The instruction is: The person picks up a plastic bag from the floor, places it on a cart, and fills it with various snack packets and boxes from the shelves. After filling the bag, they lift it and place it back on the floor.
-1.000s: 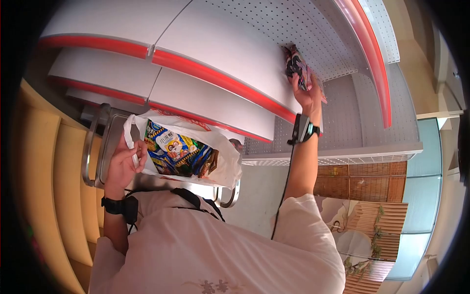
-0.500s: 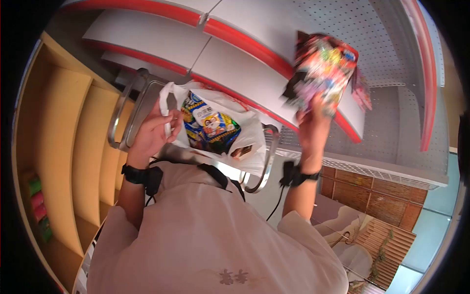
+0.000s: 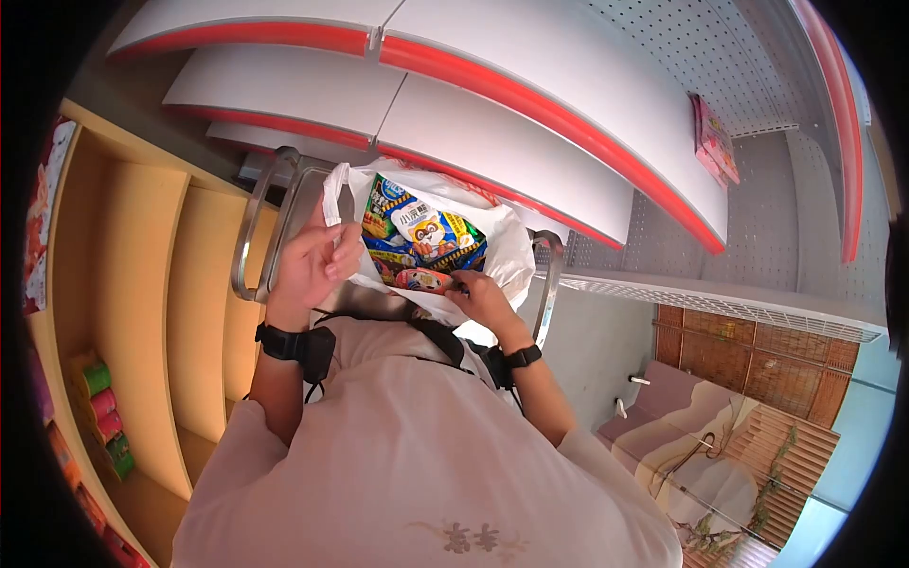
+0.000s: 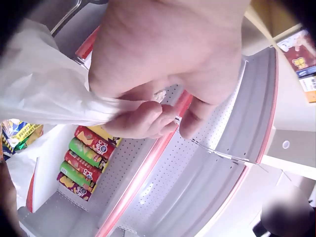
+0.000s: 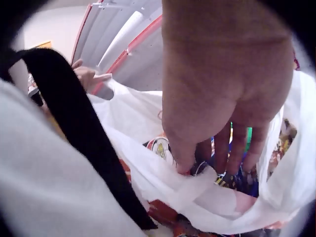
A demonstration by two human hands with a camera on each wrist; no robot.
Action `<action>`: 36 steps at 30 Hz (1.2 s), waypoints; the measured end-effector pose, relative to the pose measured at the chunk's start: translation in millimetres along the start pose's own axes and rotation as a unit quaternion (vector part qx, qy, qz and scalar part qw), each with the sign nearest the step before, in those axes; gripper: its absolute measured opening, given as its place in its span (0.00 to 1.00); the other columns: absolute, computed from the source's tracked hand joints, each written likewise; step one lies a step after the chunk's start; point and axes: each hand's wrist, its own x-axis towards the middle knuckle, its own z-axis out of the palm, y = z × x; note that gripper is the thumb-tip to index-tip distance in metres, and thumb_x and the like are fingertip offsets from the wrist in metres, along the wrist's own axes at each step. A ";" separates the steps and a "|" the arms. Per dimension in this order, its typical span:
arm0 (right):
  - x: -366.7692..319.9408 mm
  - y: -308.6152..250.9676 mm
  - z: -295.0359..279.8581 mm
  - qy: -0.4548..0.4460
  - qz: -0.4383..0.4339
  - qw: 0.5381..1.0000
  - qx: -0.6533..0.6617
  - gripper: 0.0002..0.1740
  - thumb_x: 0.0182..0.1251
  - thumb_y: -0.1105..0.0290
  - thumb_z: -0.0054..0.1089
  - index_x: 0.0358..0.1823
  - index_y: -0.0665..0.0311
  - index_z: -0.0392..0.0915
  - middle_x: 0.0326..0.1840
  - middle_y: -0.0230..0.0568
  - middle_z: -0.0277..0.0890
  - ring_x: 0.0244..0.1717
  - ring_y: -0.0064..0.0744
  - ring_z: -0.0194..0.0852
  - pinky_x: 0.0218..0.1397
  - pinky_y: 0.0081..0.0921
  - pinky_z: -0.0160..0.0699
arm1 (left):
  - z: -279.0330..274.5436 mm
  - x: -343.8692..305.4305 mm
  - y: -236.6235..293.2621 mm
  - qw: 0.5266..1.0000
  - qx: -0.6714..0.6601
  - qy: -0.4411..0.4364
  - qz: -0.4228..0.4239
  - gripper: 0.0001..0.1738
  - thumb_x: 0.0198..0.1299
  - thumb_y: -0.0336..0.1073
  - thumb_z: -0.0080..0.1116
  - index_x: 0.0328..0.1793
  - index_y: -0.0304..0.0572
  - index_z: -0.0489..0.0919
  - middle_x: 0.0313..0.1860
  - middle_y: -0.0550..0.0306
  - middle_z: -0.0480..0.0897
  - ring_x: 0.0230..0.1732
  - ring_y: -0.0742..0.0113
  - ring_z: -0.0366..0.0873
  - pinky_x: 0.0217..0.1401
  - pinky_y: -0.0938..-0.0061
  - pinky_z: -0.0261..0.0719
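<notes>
My left hand point(image 3: 317, 260) grips the handle of a white plastic bag point(image 3: 516, 251); in the left wrist view, the gathered plastic point(image 4: 123, 104) runs between the fingers and palm. Blue and yellow snack packets point(image 3: 431, 227), one with a cartoon animal, fill the bag. Nearest my body lies a dark and red snack packet point(image 3: 421, 279). My right hand point(image 3: 488, 305) reaches over the bag's near side, fingertips at this packet's edge. In the right wrist view, straight, spread fingers point(image 5: 237, 148) point down into the bag, and the bag's rim hides part of the contents.
The bag stands on a metal cart point(image 3: 256, 227) with curved handles. Red-edged white shelves point(image 3: 511, 80) run along the far side, with a pink packet point(image 3: 715, 142) on one. Wooden shelving point(image 3: 142, 284) rises at left. Colourful canisters point(image 4: 84, 160) line a lower shelf.
My right hand took the dark and red packet from the shelf and brought it down left into the bag. The pink packet stays on the shelf. My left hand keeps its grip on the handle.
</notes>
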 end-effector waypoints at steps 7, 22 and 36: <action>-37.7 -21.9 -19.2 0.025 0.025 0.999 0.021 0.11 0.56 0.70 0.62 0.37 0.70 0.79 0.32 0.51 0.79 0.32 0.48 0.79 0.39 0.37 0.78 | 3.9 2.0 -1.3 0.992 0.074 0.094 0.028 0.27 0.66 0.34 0.41 0.72 0.60 0.59 0.28 0.56 0.66 0.23 0.73 0.62 0.26 0.82 0.63; -46.2 100.7 94.1 -0.092 0.111 0.955 0.258 0.32 0.53 0.76 0.67 0.62 0.60 0.67 0.46 0.42 0.82 0.46 0.32 0.81 0.51 0.29 0.79 | 17.2 1.6 -3.9 0.943 0.277 0.161 -0.089 0.36 0.64 0.33 0.50 0.77 0.56 0.51 0.34 0.56 0.77 0.30 0.72 0.74 0.19 0.82 0.62; -132.1 -70.9 -99.2 -0.130 0.062 0.981 -0.126 0.05 0.50 0.72 0.62 0.28 0.61 0.86 0.26 0.49 0.80 0.28 0.47 0.79 0.33 0.35 0.78 | 11.2 2.5 4.7 0.932 0.314 0.167 -0.074 0.35 0.66 0.35 0.47 0.77 0.57 0.49 0.38 0.51 0.74 0.24 0.75 0.70 0.16 0.86 0.58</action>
